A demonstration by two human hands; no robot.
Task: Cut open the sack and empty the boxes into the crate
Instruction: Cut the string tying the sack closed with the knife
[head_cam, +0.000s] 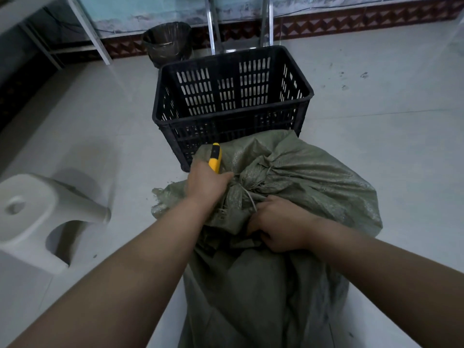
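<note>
Sack [313,184] of green woven plastic stands upright on the pale floor [376,109], right in front of the person and touching the near side of a black slotted crate [226,118], which shows nothing inside as far as its slots allow. The neck of the sack is bunched and bound with pale string [248,194], so the step in hand is the first one: cutting it open. The left hand [204,183] is clenched round a yellow utility knife [215,159], whose handle sticks up and away from the fist while its working end is down at the tied neck. The right hand [281,223] has its fingers curled into a fold of the sack just below the tie, bracing it. The next move, as I judge it, calls for the blade to draw through the string or the cloth beside it, away from the bracing hand, which sits close to the cut. The blade itself is hidden behind the left hand and the bunched cloth, so whether it is out or already biting cannot be told. The boxes are wholly out of sight inside the sack, and its base is cut off at the bottom edge. A white plastic stool [32,217] stands to the left, and a dark waste bin [167,41] sits by the far wall.
</note>
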